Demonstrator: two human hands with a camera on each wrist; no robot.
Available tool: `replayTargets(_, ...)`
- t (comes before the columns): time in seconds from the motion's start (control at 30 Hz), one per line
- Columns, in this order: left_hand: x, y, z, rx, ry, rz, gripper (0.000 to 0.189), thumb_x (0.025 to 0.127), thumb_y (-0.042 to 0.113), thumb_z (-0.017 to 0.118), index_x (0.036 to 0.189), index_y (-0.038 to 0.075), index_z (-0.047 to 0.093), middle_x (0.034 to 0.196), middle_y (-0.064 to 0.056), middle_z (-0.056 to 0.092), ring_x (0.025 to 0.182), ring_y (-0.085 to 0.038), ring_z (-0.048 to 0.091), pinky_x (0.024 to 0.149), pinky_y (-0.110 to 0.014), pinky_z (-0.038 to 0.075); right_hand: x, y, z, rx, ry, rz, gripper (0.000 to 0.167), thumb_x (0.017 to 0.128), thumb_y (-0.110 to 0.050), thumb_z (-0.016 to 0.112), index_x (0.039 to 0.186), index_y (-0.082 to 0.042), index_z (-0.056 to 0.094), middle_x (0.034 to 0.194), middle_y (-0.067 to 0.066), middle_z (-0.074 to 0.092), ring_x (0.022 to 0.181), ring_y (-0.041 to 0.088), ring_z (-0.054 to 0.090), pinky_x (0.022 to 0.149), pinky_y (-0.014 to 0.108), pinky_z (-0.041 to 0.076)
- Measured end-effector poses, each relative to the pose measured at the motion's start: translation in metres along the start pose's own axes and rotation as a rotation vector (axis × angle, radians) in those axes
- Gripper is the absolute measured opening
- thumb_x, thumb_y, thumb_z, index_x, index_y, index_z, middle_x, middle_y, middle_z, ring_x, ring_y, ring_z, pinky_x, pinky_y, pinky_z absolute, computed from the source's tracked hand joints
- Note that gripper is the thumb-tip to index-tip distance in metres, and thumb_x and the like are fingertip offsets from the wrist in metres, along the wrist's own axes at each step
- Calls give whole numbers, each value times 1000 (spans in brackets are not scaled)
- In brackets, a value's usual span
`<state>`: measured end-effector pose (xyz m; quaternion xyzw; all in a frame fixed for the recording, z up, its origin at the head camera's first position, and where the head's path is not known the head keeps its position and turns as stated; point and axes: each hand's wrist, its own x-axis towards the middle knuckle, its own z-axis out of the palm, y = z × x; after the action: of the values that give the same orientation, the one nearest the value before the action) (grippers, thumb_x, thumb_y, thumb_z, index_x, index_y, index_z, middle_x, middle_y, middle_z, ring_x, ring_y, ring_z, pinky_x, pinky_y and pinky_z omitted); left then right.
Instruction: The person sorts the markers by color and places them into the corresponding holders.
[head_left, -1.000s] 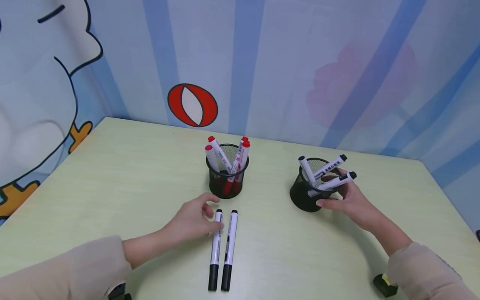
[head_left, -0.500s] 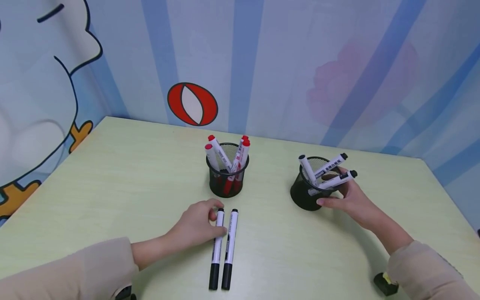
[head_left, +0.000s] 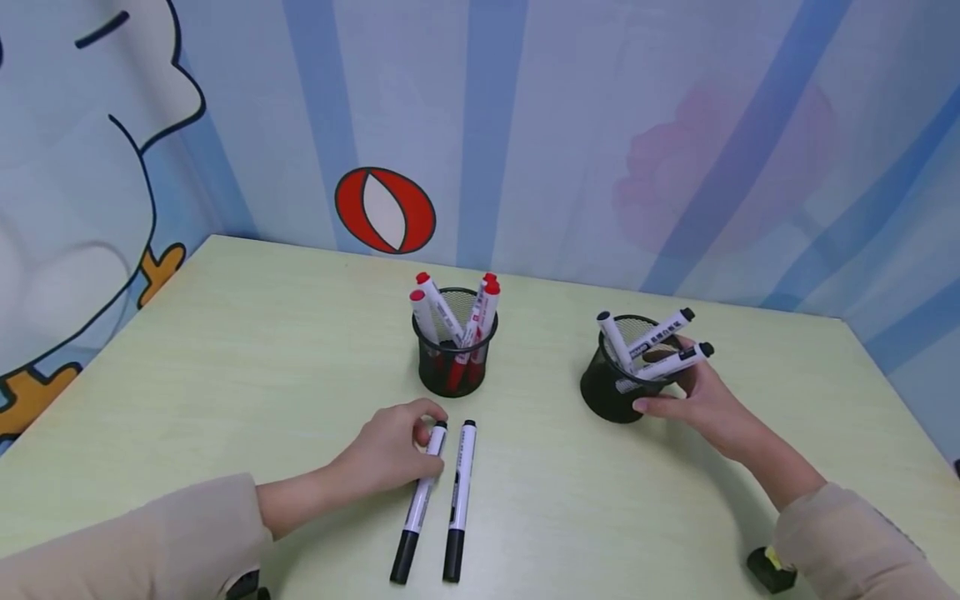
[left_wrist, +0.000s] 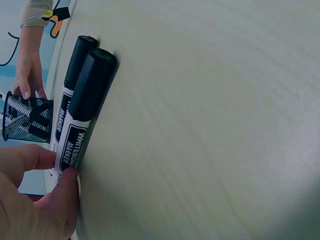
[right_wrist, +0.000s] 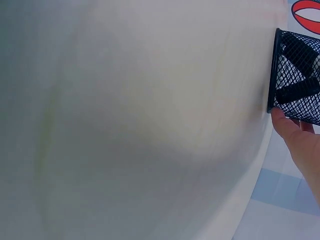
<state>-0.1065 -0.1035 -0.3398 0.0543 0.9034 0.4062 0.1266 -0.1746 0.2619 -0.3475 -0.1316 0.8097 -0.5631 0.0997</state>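
Note:
Between thumb and fingers, my left hand [head_left: 390,450] pinches a black-capped whiteboard marker [head_left: 417,508], which slants on the table. A second black whiteboard marker [head_left: 461,500] lies just to its right. In the left wrist view the held marker [left_wrist: 82,110] shows its black cap and printed label, and the other lies behind it. My right hand [head_left: 701,410] grips the right side of a black mesh pen cup [head_left: 611,392] holding several black-tipped markers. In the right wrist view the thumb sits low on this cup [right_wrist: 300,80].
Another black mesh pen cup [head_left: 450,375] stands behind the left hand, holding several red-capped markers [head_left: 442,308]. A printed blue wall covering [head_left: 555,150] rises behind the pale table [head_left: 262,333]. A small black-and-yellow item [head_left: 771,571] shows beneath the right sleeve.
My left hand has closed on the left marker, and its black-capped near end has swung leftward. The right hand and both cups stay in place.

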Motion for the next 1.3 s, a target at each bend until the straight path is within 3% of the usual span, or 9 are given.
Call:
replayTargets(0.4, 1, -1, -4, -107, -35, -37, 47, 71, -2, 72, 115, 9, 58, 80, -4, 55, 60, -15, 52, 54, -25, 44, -1, 0, 0, 2, -3, -10, 79, 79, -5, 72, 141, -17, 23, 133, 14, 42, 128, 30, 31, 88, 18, 40)
replayTargets(0.67, -2, 11, -14, -186, -71, -64, 48, 75, -2, 69, 119, 10, 56, 90, -8, 55, 61, -17, 57, 56, -27, 49, 0, 1, 1, 4, -4, -3, 81, 79, -5, 72, 141, -17, 22, 135, 17, 40, 130, 33, 29, 89, 18, 37)
replayTargets(0.93, 1, 21, -20, -257, -97, -139, 46, 77, 1, 71, 119, 14, 57, 94, -10, 54, 66, -20, 59, 60, -28, 53, 0, 0, 1, 16, -4, -14, 80, 79, -2, 71, 141, -16, 22, 134, 17, 41, 130, 34, 29, 88, 17, 37)
replayTargets(1.3, -1, 31, -28, -339, -126, -126, 48, 78, 0, 71, 122, 13, 55, 96, -12, 54, 74, -22, 59, 64, -31, 55, 1, 1, 1, 5, -2, -10, 80, 79, -3, 72, 140, -17, 22, 134, 17, 40, 130, 34, 29, 90, 19, 37)
